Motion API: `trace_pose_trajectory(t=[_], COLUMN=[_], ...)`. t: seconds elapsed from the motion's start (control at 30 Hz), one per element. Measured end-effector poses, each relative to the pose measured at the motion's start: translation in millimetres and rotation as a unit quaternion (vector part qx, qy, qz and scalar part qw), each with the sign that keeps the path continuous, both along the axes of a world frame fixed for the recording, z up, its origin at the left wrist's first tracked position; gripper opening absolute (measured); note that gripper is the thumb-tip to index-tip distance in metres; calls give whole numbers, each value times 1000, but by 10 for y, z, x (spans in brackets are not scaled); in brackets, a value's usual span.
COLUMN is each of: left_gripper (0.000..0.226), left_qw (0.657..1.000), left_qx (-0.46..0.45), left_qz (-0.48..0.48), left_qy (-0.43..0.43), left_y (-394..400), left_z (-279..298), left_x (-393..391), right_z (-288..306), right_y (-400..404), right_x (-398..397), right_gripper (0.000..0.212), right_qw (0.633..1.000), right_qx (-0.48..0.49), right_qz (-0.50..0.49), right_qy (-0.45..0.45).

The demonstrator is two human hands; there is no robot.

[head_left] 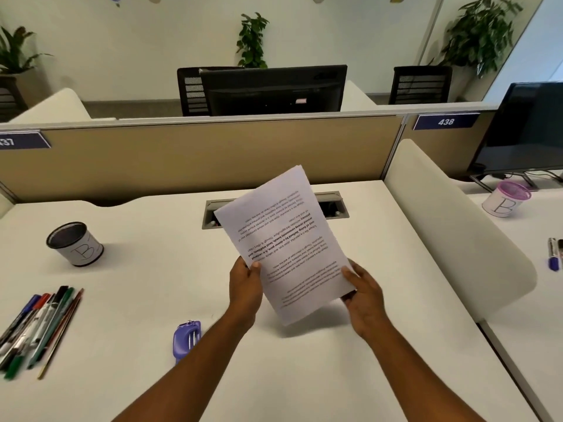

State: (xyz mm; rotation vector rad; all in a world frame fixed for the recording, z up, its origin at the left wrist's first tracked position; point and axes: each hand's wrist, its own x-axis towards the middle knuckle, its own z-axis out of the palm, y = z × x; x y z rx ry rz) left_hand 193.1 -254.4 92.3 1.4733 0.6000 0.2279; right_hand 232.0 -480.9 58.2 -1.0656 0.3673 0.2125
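A thin stack of white printed sheets point(281, 239) is held up above the white desk point(146, 269), tilted, with its text upside down to me. My left hand point(245, 284) pinches its left edge, thumb on the front. At the stack's lower right corner my right hand point(364, 296) grips it, thumb on the front and fingers behind. A purple stapler point(186, 336) lies on the desk below my left forearm.
A black mesh cup marked B point(74, 243) stands at the left, with several pens and markers point(39, 327) lying nearer me. A cable port point(332, 205) sits behind the paper. Beyond the white divider point(457, 226) are a purple cup point(505, 197), pens point(554, 254) and a monitor point(527, 129).
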Motion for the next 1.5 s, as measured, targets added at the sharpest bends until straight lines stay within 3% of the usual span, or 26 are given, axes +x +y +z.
trace_pose_trajectory(t=[0.1,0.2,0.37,0.5,0.67,0.77,0.87,0.93,1.03,1.13,1.2,1.4,1.5], left_gripper=[24,23,16,15,29,30,49,61,69,44,25,17,19], left_qw=[997,989,978,978,974,975,987,999,987,976,978,995,998], left_qx=[79,138,181,157,177,184,149,36,-143,-216,-207,-74,4], left_qz=[-21,-51,-51,-47,-101,-99,-37,19,66,3,-5,62,45], left_qy=[-11,-25,-95,-125,-93,-73,-45,0,28,-11,-22,-18,-32], left_y=[38,-13,-91,-68,-41,-44,-4,32,88,93,78,235,391], left_z=[7,-5,27,29,-40,-80,-135,-168,-221,-210,-183,-159,-145], left_x=[-24,-39,-52,-63,-80,-89,-113,-118,-92,-75,-55,-8,-44], right_z=[177,339,442,373,262,265,315,347,364,349,315,276,331], right_y=[-161,-143,25,113,211,230,222,225,242,289,325,133,-227], right_x=[156,274,261,172,130,151,158,156,133,97,60,168,365], right_gripper=[34,36,15,20,30,19,14,28,54,55,52,35,24], right_qw=[988,967,953,941,941,951,974,989,998,991,990,997,997], right_qx=[-119,-179,-209,-251,-279,-261,-187,-108,33,124,133,73,-40], right_qz=[62,123,87,74,83,65,20,6,13,26,46,-7,-17], right_qy=[-77,-136,-202,-215,-172,-153,-125,-99,-61,-30,-22,-1,-56])
